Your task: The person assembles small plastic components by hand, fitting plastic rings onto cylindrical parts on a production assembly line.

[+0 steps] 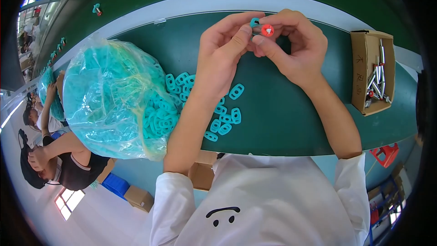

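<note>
Above the far half of the green table, both hands come together around one small assembly. A short metal tube with a red end points toward me, and a teal plastic ring piece sits around or against it; my fingers partly hide the join. My left hand pinches from the left, its thumb by the ring piece. From the right, my right hand closes thumb and fingers about the red-ended tube. Loose teal ring pieces lie scattered on the tabletop, near my left forearm.
A large clear bag of teal ring pieces spills open at left. At right, a cardboard box holds several metal tubes. Beyond the pale strip, a finished-looking teal-and-red piece rests on green belt. Another person sits at left.
</note>
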Tool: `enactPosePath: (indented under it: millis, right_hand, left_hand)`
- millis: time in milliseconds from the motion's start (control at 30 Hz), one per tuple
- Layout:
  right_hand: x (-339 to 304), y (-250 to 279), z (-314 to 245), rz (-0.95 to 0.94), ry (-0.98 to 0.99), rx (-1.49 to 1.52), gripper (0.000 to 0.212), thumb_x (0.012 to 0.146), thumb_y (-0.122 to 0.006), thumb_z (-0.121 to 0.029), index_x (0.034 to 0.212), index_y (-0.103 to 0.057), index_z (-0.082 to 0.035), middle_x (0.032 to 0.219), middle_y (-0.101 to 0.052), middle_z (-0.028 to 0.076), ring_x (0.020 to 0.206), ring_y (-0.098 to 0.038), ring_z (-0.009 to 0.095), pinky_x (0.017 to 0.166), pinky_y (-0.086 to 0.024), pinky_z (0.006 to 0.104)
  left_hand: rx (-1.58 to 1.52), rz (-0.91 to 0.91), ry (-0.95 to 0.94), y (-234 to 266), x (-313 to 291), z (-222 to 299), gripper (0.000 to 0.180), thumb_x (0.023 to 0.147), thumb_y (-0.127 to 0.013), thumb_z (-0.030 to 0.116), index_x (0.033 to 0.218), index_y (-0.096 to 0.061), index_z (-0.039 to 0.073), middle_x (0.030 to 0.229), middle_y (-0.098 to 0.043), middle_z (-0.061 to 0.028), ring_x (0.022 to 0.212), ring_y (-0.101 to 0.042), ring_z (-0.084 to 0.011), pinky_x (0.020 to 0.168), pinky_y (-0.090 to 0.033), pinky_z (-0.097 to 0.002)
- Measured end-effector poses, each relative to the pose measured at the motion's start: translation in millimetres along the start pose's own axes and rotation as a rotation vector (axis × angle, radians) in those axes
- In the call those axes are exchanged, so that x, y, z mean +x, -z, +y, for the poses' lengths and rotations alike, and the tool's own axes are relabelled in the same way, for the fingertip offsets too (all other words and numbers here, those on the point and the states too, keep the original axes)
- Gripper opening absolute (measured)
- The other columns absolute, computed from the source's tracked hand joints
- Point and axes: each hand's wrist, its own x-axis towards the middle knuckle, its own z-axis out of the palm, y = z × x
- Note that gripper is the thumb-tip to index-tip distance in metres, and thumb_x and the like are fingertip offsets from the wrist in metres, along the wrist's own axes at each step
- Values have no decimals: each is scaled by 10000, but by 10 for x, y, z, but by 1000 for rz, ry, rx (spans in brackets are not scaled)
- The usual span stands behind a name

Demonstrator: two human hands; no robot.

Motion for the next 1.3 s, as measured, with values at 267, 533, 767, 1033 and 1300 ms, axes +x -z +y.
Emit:
enactPosePath:
  millis: [267, 533, 767, 1033, 1300]
  right_hand:
    - [28, -7, 14, -46, 178, -160, 206, 747, -830, 6, 902, -696, -14, 722, -638, 11, 581, -564, 65, 526, -441, 195]
    - [19, -63, -25, 11, 178, -134, 220, 720, -849, -1, 856, -676, -20, 714, -639, 21, 584, -584, 73, 537, -462, 189]
    - [-5, 38, 35, -48, 213, -213, 261, 722, -855, 10, 896, -663, -17, 763, -668, 39, 633, -617, 72, 584, -508, 211]
    - [-22, 28, 25, 38, 93, -83, 236, 755, -837, 19, 903, -654, 3, 800, -686, 50, 682, -639, 89, 626, -529, 225]
    - [-48, 49, 4, -22, 53, -119, 216, 806, -778, 93, 960, -644, 23, 857, -680, 82, 769, -627, 112, 693, -511, 247]
  left_hand:
    - [0, 24, 31, -11, 7, 18, 278, 1028, -509, 107, 1198, -649, -62, 998, -700, -108, 835, -646, -139, 747, -535, -281]
    - [-16, -28, 66, 68, -3, 44, 261, 1017, -567, 172, 1121, -677, -41, 936, -704, -95, 787, -641, -111, 593, -484, -245]
    - [-13, -22, 43, 34, -10, 47, 277, 1011, -584, 185, 1142, -676, -42, 928, -691, -76, 761, -607, -107, 633, -475, -245]
    - [-65, -55, 0, 5, -16, -1, 317, 1004, -613, 184, 1204, -659, -57, 930, -681, -63, 748, -576, -115, 683, -482, -253]
    - [3, -42, 9, 39, -7, -30, 344, 1018, -614, 245, 1194, -665, -45, 917, -680, -48, 715, -560, -100, 660, -473, -233]
